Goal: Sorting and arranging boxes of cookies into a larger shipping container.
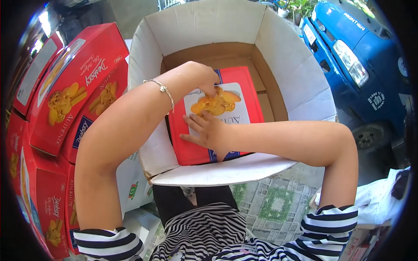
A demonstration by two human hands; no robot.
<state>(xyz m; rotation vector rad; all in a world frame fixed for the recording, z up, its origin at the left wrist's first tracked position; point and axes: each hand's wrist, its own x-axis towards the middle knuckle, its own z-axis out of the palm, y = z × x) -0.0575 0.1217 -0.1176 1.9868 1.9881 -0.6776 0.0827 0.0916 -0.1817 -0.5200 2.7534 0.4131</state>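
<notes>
Past striped sleeves (328, 228), resting right hand (210, 132) spread-fingered on the red biscuit box (230, 114) inside the white carton (305, 95), with left hand (204, 75) curled toward the carton's far wall, cannot tell how tightly; probably light, slick, crushable, best held by opposite sides.

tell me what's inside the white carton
Inside the carton is a red box, with the left hand near its far edge and the right hand on its top. Brown cardboard shows beyond it. Whatever is under the red box cannot be seen.
</notes>
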